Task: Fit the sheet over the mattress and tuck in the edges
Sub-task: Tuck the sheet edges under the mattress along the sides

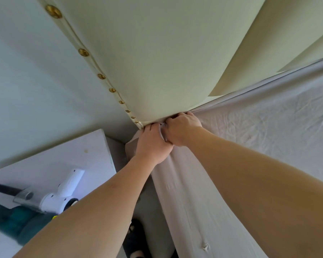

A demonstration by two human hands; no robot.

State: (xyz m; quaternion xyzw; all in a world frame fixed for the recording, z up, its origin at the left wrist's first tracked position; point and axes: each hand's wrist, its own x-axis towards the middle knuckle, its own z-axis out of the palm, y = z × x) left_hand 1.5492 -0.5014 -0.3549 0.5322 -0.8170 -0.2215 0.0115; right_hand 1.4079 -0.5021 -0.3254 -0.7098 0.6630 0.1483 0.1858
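Fingers of both hands pinching sheet (268,127) at mattress corner | sheet grey, wrinkled

mattress (175,211), wrinkled sheet (268,136) over it

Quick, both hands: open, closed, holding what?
Left hand: grip closed on the sheet at the corner.
Right hand: grip closed on the sheet.
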